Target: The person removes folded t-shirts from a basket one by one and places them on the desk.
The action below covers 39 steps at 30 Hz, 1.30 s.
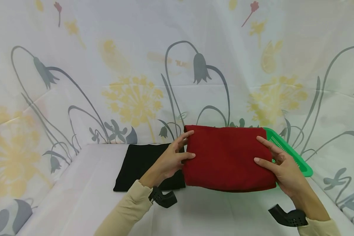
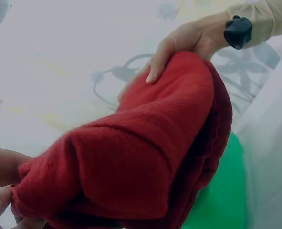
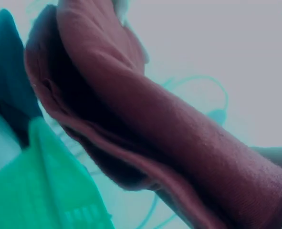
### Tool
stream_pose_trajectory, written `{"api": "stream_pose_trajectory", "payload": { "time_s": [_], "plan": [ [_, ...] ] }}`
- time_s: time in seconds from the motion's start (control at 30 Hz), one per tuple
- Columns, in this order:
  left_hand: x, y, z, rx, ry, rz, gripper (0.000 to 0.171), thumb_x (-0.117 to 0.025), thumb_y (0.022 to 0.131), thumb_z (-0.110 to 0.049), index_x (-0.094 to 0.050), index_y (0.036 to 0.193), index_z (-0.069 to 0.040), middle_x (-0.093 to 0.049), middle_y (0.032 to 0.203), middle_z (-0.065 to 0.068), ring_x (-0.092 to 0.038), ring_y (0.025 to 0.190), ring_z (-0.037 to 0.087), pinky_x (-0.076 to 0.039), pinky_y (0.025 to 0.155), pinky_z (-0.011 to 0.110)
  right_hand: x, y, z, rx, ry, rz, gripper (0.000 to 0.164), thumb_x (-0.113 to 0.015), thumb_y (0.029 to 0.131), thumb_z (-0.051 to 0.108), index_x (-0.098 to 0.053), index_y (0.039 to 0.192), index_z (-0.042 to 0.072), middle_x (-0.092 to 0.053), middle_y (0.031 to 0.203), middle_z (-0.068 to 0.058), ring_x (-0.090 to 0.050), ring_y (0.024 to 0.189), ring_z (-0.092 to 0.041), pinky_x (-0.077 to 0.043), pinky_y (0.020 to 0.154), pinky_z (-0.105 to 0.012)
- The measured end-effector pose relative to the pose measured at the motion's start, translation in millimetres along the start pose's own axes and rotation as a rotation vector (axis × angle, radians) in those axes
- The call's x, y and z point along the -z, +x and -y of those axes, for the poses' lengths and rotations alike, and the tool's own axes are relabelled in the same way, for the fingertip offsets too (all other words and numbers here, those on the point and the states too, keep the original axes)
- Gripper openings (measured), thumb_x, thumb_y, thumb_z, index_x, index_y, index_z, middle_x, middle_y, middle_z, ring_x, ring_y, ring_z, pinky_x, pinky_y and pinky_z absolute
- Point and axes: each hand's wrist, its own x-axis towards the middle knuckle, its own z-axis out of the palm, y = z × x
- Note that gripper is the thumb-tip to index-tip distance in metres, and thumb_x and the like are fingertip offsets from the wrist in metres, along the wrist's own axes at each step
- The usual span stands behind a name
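A folded red cloth [image 1: 228, 159] is held up by both hands in the head view, its broad face toward me. My left hand [image 1: 171, 158] pinches its left edge, the thumb in front and other fingers partly hidden behind. At the opposite edge, my right hand [image 1: 286, 170] grips the cloth with its thumb on the front face. Loose folded layers of the red cloth [image 2: 126, 157] show from the side in the left wrist view. A dark gap runs between the layers of the red cloth [image 3: 179, 129] in the right wrist view.
Left of the red cloth, a folded black cloth [image 1: 146, 160] lies on the white table [image 1: 76, 193], partly covered by my left arm. A green plastic basket [image 1: 302, 167] stands behind the red cloth on the right, mostly hidden. A flower-printed curtain [image 1: 129, 49] hangs behind the table.
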Motion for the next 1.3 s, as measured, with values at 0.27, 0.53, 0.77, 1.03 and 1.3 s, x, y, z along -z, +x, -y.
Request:
{"api": "stream_pose_trajectory", "payload": {
  "time_s": [0.27, 0.53, 0.77, 1.03, 1.3],
  "plan": [
    [17.8, -31.3, -5.6, 0.002, 0.036, 0.004, 0.073, -0.055, 0.091, 0.008, -0.031, 0.152, -0.024, -0.03, 0.149, 0.011, -0.044, 0.122, 0.033, -0.049, 0.085, 0.051, -32, -5, -7, 0.004, 0.016, 0.005, 0.064, -0.054, 0.097, -0.002, -0.033, 0.153, 0.021, -0.032, 0.143, -0.004, -0.06, 0.107, -0.016, -0.055, 0.078, -0.036],
    [34.3, -60.4, -13.6, 0.021, 0.042, 0.014, 0.073, -0.055, 0.091, 0.008, -0.029, 0.152, -0.021, -0.029, 0.148, 0.013, -0.04, 0.125, 0.034, -0.049, 0.087, 0.05, -61, -13, -10, -0.037, 0.014, 0.022, 0.066, -0.056, 0.097, 0.001, -0.03, 0.154, 0.022, -0.027, 0.147, -0.006, -0.06, 0.108, -0.019, -0.054, 0.08, -0.04],
    [49.6, -85.8, -16.2, 0.021, 0.057, 0.001, 0.072, -0.057, 0.091, 0.007, -0.028, 0.152, -0.02, -0.028, 0.146, 0.016, -0.041, 0.124, 0.035, -0.049, 0.085, 0.051, -83, -15, -15, -0.065, -0.008, 0.053, 0.07, -0.059, 0.096, 0.003, -0.027, 0.154, 0.024, -0.025, 0.15, -0.006, -0.058, 0.113, -0.02, -0.053, 0.08, -0.044],
    [70.8, -115.7, -10.6, 0.008, 0.066, 0.003, 0.072, -0.057, 0.092, 0.006, -0.026, 0.153, -0.017, -0.03, 0.143, 0.019, -0.045, 0.123, 0.033, -0.049, 0.088, 0.05, -103, -14, -29, -0.107, 0.051, 0.162, 0.077, -0.061, 0.093, 0.001, -0.022, 0.156, 0.021, -0.018, 0.155, -0.011, -0.057, 0.115, -0.024, -0.053, 0.081, -0.046],
    [89.8, -146.1, -1.9, 0.057, 0.038, -0.006, 0.072, -0.052, 0.094, 0.007, -0.022, 0.154, -0.019, -0.032, 0.143, 0.017, -0.047, 0.122, 0.032, -0.048, 0.089, 0.053, -122, -12, -50, -0.218, 0.107, 0.263, 0.082, -0.066, 0.09, 0.002, -0.021, 0.156, 0.019, -0.008, 0.158, -0.014, -0.06, 0.11, -0.035, -0.052, 0.084, -0.046]
  ]
}}
